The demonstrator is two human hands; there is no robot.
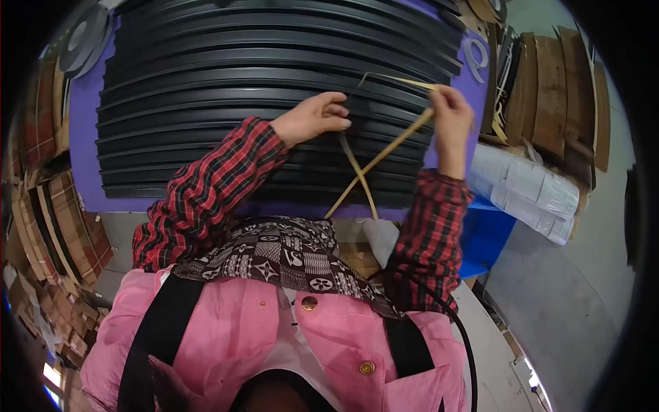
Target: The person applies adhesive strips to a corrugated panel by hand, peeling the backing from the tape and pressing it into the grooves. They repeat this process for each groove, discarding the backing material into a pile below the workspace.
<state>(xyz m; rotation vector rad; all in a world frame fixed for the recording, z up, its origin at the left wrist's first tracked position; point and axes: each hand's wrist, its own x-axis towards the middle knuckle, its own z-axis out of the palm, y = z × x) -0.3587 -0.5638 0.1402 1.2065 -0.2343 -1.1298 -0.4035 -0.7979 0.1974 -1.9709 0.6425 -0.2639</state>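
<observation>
Dark ribbed strips (226, 103) lie side by side across the purple table top (86, 165). Over their middle is my left hand (314, 120), its thumb and fingers bent round towards each other; a thin tape runs down from beside its fingertips, and whether it is gripped there is hard to tell. My right hand (451, 117), near the strips' right end, pinches a thin yellowish tape (398, 143). The tape folds in a sharp corner between the hands, and two lengths of it cross in front of the table edge.
Tape rolls (84, 42) sit at the table's back left, and a pale coil (475, 60) lies at the right edge. Cardboard (539, 89) and plastic-wrapped bundles (525, 185) are at the right, beside a blue box (486, 237). More cardboard (72, 226) stands at the left.
</observation>
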